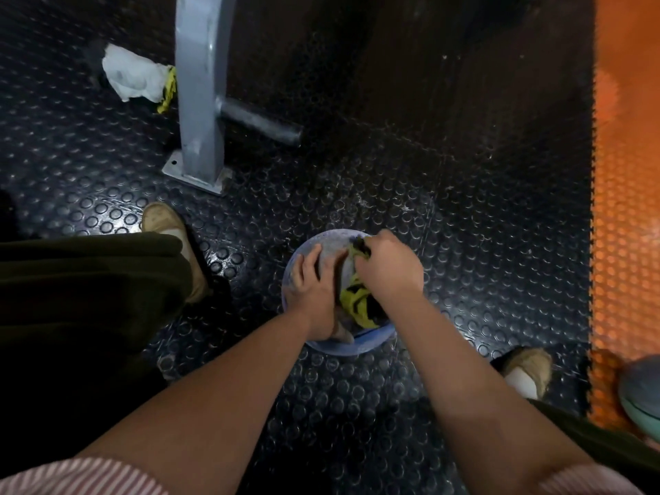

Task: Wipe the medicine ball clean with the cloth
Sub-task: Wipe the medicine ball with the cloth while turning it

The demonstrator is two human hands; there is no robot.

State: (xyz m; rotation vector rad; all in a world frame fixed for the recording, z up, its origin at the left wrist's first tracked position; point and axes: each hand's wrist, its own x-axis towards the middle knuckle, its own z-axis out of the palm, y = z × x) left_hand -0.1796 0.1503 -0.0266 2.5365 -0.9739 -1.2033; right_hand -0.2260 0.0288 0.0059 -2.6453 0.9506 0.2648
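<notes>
A pale blue-grey medicine ball [330, 248] sits on the black studded floor between my feet. My left hand [314, 291] lies flat on its left side, fingers spread and pointing away from me, holding it steady. My right hand [387, 266] grips a yellow and black cloth [357, 305] and presses it on the top right of the ball. The cloth hangs down the near side of the ball, below my right wrist. My hands and the cloth hide much of the ball's top.
A grey metal post [200, 94] with a bolted base plate and a side bar stands behind the ball at left. A crumpled white rag [132, 73] lies beside it. An orange mat [625, 173] borders the right. Another ball [643, 394] sits at the lower right. My shoes [171, 234] flank the ball.
</notes>
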